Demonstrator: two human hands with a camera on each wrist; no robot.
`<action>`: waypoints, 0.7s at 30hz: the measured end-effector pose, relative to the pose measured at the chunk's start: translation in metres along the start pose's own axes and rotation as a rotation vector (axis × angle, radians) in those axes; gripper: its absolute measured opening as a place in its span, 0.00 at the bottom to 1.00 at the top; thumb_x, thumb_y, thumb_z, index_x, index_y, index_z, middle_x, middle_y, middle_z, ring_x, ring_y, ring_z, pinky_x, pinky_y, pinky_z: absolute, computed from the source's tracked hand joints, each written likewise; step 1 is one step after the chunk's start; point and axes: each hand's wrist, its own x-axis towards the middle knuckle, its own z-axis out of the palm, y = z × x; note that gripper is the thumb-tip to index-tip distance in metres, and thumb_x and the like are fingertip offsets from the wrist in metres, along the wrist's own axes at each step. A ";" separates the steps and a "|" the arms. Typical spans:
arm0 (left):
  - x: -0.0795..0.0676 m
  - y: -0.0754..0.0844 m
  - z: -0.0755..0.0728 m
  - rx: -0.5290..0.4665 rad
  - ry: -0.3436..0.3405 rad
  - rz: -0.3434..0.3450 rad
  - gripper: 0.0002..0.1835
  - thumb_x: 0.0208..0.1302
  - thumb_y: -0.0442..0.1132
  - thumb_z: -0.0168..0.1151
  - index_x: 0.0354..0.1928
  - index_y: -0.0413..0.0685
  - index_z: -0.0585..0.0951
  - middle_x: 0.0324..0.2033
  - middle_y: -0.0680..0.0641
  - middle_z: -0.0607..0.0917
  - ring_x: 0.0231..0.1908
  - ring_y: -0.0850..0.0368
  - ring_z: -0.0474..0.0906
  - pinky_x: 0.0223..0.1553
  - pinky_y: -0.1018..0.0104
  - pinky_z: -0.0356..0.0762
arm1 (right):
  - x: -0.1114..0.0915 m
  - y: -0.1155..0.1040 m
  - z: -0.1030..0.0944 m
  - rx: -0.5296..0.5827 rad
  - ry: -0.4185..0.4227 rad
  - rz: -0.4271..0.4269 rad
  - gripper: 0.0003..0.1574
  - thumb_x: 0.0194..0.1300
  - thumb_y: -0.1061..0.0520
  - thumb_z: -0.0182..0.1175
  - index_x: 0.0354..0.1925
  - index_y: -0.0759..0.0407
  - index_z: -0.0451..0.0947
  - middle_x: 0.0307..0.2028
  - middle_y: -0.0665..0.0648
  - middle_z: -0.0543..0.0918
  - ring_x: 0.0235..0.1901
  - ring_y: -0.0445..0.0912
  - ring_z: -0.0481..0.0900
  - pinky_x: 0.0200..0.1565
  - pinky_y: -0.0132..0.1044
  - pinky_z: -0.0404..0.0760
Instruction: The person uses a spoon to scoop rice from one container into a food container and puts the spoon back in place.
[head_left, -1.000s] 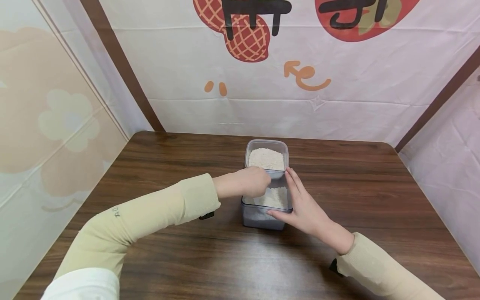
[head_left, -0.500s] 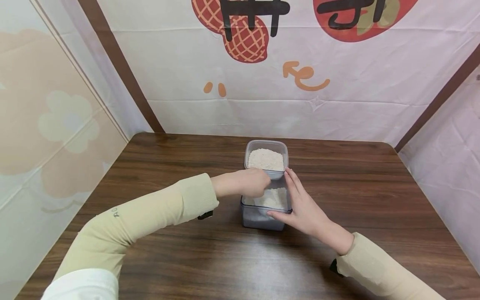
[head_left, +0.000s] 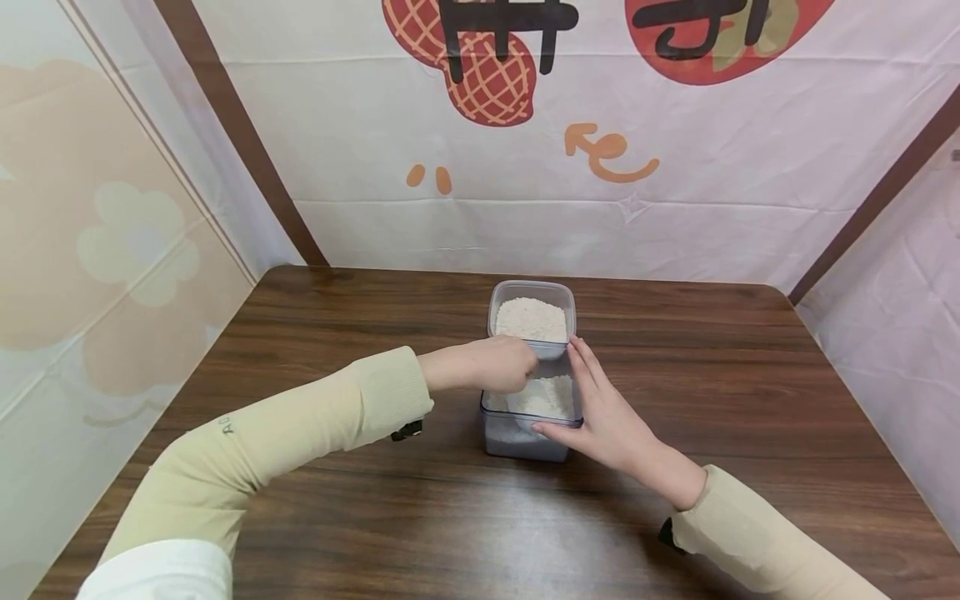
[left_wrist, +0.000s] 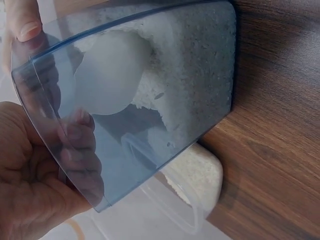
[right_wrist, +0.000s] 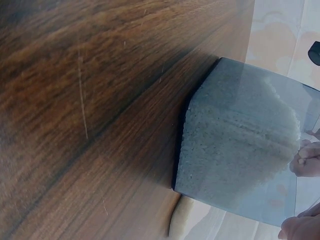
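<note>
A bluish clear storage box of rice-like white grains stands on the table. My left hand reaches over its left side with fingers curled, holding a translucent white scoop. The scoop's rounded bowl is down against the grains inside; its handle is mostly hidden by the fingers. My right hand holds the box at its right side, thumb along the near wall and fingers reaching the far right corner. Directly behind stands a second clear container, holding a heap of white grains.
Brown wood-grain table extends around both containers. White printed cloth hangs behind the table's far edge, with more cloth panels at both sides. Light sleeves cover both forearms, and a small black device sits beneath the left cuff.
My left hand and forearm have shifted very slightly left over the box. My right hand keeps the same hold, and both containers stay in place.
</note>
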 end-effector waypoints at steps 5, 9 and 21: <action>0.008 -0.009 0.009 -0.023 0.008 0.023 0.11 0.58 0.30 0.49 0.19 0.47 0.72 0.20 0.50 0.72 0.23 0.57 0.65 0.29 0.65 0.68 | 0.000 -0.001 0.000 -0.004 0.001 0.004 0.65 0.48 0.41 0.68 0.68 0.70 0.45 0.69 0.63 0.47 0.64 0.55 0.57 0.56 0.49 0.67; 0.006 -0.007 0.007 -0.014 0.012 0.022 0.12 0.59 0.30 0.48 0.18 0.48 0.70 0.19 0.51 0.70 0.23 0.58 0.64 0.28 0.67 0.66 | 0.000 0.000 0.001 -0.011 0.006 -0.002 0.65 0.48 0.40 0.68 0.68 0.70 0.45 0.69 0.63 0.47 0.64 0.55 0.58 0.56 0.48 0.67; -0.002 -0.001 0.000 -0.018 0.005 0.006 0.17 0.57 0.29 0.49 0.15 0.52 0.61 0.16 0.54 0.63 0.21 0.60 0.59 0.24 0.70 0.57 | 0.000 0.000 0.000 -0.009 0.001 -0.003 0.65 0.48 0.39 0.68 0.68 0.70 0.45 0.69 0.62 0.47 0.64 0.55 0.57 0.56 0.48 0.67</action>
